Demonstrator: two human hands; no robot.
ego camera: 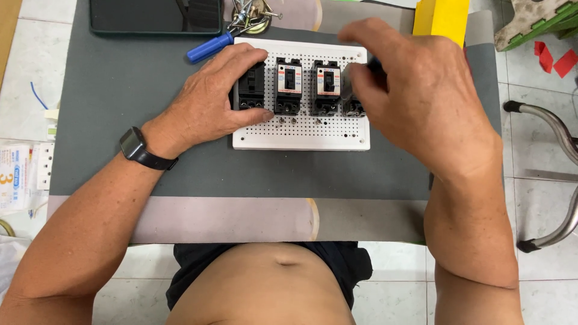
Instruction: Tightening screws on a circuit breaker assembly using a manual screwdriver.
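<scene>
A white perforated board (301, 135) lies on a grey mat (138, 96). Several black circuit breakers stand in a row on it. My left hand (211, 96) rests on the board's left end and grips the leftmost breaker (250, 89). Beside it stand two breakers (288, 85) (326, 87) with nothing touching them. My right hand (415, 90) is raised over the board's right end, with its fingers closed around the rightmost breaker (354, 107), most of which it hides. A black watch (133, 147) is on my left wrist.
A blue-handled screwdriver (209, 48) and a dish of screws (253, 15) lie behind the board. A dark tray (156, 17) sits at the back left, a yellow box (441, 18) at the back right. A metal chair frame (557, 174) stands to the right.
</scene>
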